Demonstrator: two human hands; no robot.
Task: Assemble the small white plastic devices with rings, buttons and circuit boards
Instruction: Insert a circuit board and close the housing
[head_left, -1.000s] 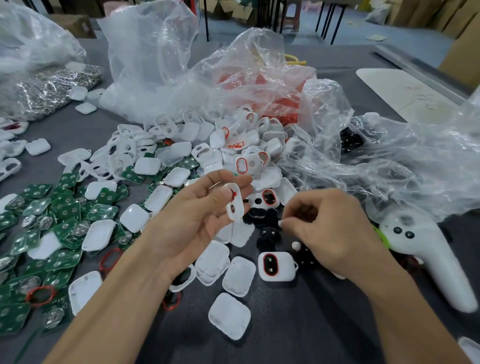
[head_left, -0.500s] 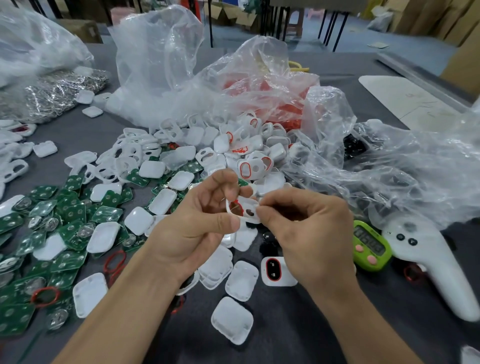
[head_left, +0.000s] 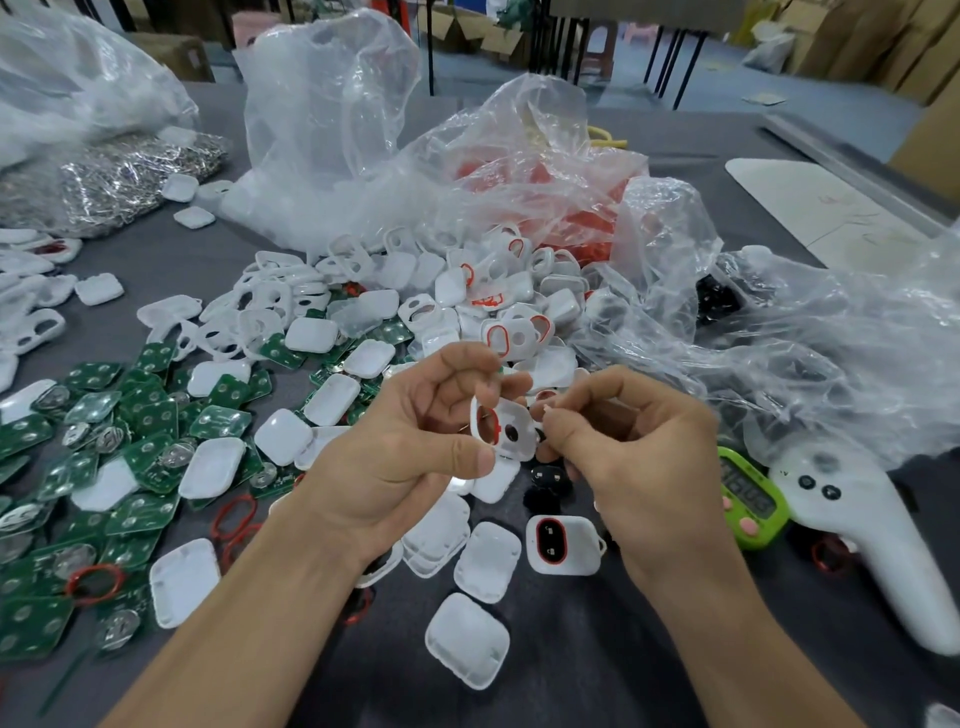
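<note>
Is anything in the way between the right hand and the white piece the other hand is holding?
Nothing visible is. The right hand has its fingertips right at the edge of the white shell, which the left hand pinches.

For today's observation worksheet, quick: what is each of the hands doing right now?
Left hand: holds a white shell.
Right hand: fingers pinched beside the shell; whether they hold anything cannot be told.

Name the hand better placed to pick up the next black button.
Right. The left hand grips the white shell; the right hand is nearest the loose black buttons.
</note>
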